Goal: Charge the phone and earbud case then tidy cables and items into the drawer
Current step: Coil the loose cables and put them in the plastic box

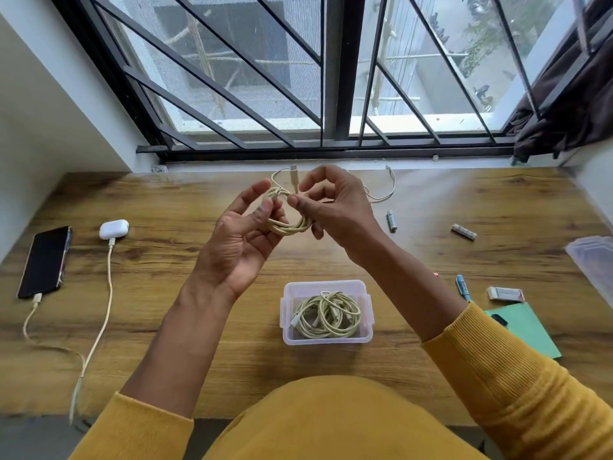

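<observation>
Bench (205,327), left: phone (44,262) and earbud case (113,229), each with a cable trailing to the near edge; centre: open plastic box (326,312) holding coiled cables, bare wood all round it; right: two batteries (391,220), pen (462,287), eraser (505,293), green notebook (527,330), box lid (593,267), scattered with gaps between; far edge: loose cable (386,189).

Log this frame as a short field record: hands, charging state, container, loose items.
left hand: pinches coiled cable
right hand: grips same coil, plug end sticking up
phone: on desk left, cable plugged in
earbud case: beside phone, cable plugged in
clear box: open, holds coiled cables
loose cable: near window
batteries: two right of hands
drawer: not visible
</observation>
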A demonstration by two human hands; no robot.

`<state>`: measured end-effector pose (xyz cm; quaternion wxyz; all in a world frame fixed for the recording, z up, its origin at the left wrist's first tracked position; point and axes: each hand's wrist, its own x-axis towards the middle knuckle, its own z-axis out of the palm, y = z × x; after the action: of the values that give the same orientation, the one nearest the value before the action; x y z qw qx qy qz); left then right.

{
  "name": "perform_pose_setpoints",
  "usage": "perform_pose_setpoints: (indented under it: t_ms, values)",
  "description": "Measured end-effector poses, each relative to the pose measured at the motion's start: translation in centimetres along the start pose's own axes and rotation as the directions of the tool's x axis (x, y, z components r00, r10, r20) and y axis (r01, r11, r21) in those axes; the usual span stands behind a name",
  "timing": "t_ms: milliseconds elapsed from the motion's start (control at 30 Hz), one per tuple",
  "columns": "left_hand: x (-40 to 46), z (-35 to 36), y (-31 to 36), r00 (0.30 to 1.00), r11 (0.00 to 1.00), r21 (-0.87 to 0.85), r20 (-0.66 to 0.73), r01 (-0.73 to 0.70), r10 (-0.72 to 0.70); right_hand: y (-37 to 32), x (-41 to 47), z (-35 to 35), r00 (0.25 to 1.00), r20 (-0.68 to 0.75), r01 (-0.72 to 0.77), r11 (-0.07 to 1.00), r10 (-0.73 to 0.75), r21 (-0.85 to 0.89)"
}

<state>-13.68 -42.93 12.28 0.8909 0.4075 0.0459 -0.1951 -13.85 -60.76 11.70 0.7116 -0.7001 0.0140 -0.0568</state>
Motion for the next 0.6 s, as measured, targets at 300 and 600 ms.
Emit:
perform_pose_setpoints:
  t_ms: [300, 600]
  values:
    - [1.1, -0.2, -0.8, 0.982, 0.932, 0.330, -0.060, -0.152, 0.181, 0.0, -0.1, 0.1, 1.000, -0.014, 0.019, 0.991, -0.021, -0.133]
    - [1.4, -0.3, -1.5, 0.965, 0.872, 0.425, 0.022, -0.245, 0.260, 0.1, 0.6, 0.1, 0.987, 0.015, 0.145, 0.858, -0.158, -0.493]
